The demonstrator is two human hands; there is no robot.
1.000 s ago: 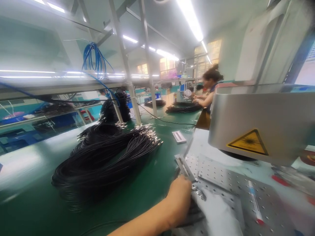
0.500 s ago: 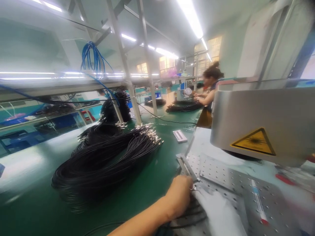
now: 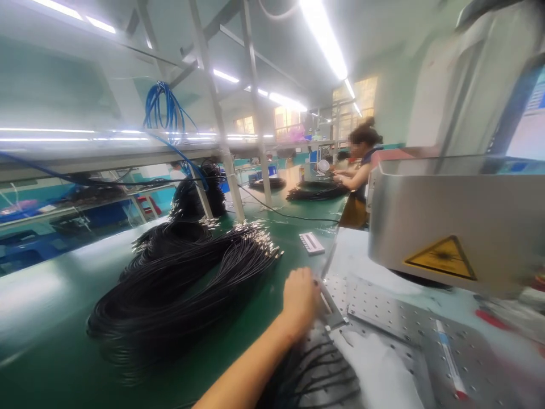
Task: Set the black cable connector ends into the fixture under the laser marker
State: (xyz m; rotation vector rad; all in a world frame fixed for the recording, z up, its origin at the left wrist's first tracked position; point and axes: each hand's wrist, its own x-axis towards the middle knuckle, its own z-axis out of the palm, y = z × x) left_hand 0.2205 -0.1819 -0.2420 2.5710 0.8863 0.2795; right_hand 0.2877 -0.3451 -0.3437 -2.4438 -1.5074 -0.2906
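Reader: Which hand is shown, and in what state?

Author: The left hand (image 3: 300, 298), bare, reaching in from the lower edge. Its fingers are curled at the far end of a metal bar (image 3: 334, 309); their tips are hidden, so how tightly they close, and on what, cannot be told.

Reader: And the white form (image 3: 378, 369) beside it?

Author: Blurred. Whether it is a covered right hand cannot be told, nor whether it grips anything.

Reader: Where are the cables?

Author: Two groups lie nearby. Loose black cables (image 3: 321, 363) fan out below the left hand, over the near part of a metal plate (image 3: 387, 318) dotted with holes. A large black bundle (image 3: 170, 301) rests on the green counter (image 3: 55, 341) to the left, looped, its silvery tips gathered at the end toward the hand.

Reader: What surrounds the plate?

Author: A pen (image 3: 451, 358) with a red end lies on it, at right. Above stands a silver machine (image 3: 455, 210) bearing a yellow warning triangle (image 3: 443, 258). A small white block (image 3: 312, 243) lies on the counter just beyond the left hand.

Reader: Background?

Author: A co-worker (image 3: 361, 165) sits farther along the counter, near another black coil (image 3: 317, 191). Blue cable (image 3: 164, 108) hangs at upper left.
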